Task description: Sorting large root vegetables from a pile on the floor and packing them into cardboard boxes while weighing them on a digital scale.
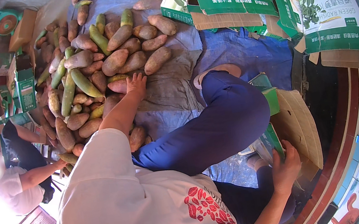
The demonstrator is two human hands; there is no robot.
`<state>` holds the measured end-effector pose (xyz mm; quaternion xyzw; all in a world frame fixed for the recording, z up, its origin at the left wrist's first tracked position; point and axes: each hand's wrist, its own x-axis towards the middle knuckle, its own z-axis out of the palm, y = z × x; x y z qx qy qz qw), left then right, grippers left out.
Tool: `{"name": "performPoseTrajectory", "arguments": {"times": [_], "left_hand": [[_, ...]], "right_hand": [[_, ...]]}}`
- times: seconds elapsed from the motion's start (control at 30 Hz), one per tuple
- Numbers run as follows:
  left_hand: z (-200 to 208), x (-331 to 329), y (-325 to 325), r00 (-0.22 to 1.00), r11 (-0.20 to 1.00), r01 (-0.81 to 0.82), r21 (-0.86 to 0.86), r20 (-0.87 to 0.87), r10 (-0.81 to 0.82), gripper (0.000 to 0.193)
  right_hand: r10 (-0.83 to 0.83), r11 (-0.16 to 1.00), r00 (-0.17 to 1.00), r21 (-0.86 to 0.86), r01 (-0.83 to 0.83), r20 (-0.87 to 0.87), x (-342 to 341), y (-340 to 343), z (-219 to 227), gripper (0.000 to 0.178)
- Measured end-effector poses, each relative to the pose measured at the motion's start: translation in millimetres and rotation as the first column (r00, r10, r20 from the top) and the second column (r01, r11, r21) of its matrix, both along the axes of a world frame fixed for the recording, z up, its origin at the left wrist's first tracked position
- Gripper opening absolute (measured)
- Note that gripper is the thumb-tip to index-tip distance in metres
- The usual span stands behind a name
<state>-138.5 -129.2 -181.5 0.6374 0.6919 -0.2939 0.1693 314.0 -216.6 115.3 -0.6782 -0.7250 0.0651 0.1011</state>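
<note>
A large heap of radishes (pixel 79 59), some reddish-brown and some green, spreads over the ground sheet at the upper left. My left hand (pixel 137 87) reaches to the heap's near right side, fingers spread, resting against a pinkish radish (pixel 117 86); it does not wrap round it. At the lower right, beside my bent leg, stands an open cardboard box (pixel 295 126) with green printed sides and a brown flap. My right hand (pixel 287 167) holds the box's near edge, thumb and fingers closed on its green wall. Little of the box's inside shows.
Several green-and-white printed boxes (pixel 238 9) lie at the upper right, near a tiled wall. More cartons (pixel 25 87) stand left of the heap. Another person (pixel 22 184) sits at the left, a hand at the heap's edge. Blue sheeting (pixel 245 54) covers the ground.
</note>
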Motion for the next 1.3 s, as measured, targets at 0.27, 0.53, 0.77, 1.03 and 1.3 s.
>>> {"name": "performPoseTrajectory", "arguments": {"times": [0.27, 0.53, 0.77, 1.03, 1.3], "left_hand": [[-9.8, 3.8, 10.8, 0.996, 0.994, 0.07, -0.078, -0.051, -0.074, 0.042], [-30.6, 3.4, -7.0, 0.948, 0.953, 0.29, -0.085, -0.114, -0.298, 0.035], [20.5, 10.7, -0.5, 0.937, 0.935, 0.322, -0.145, -0.091, -0.337, 0.048], [63.5, 5.8, 0.1, 0.953, 0.959, -0.216, 0.183, 0.253, 0.166, 0.078], [71.2, 23.9, -19.0, 0.775, 0.812, -0.551, 0.191, 0.48, 0.412, 0.086]], "right_hand": [[-0.012, 0.999, 0.999, -0.041, 0.014, 0.049, 3.4, 7.5, -3.1, 0.039], [-0.014, 0.998, 0.999, -0.059, 0.016, 0.034, 2.0, 13.5, -3.0, 0.039], [0.006, 0.998, 0.999, -0.055, -0.004, 0.034, 3.0, 13.0, -2.0, 0.041], [-0.028, 0.996, 1.0, -0.087, 0.029, 0.012, 4.5, 9.2, -1.6, 0.04], [-0.001, 0.999, 1.0, -0.048, 0.001, 0.007, 2.6, 5.9, -0.1, 0.042]]}}
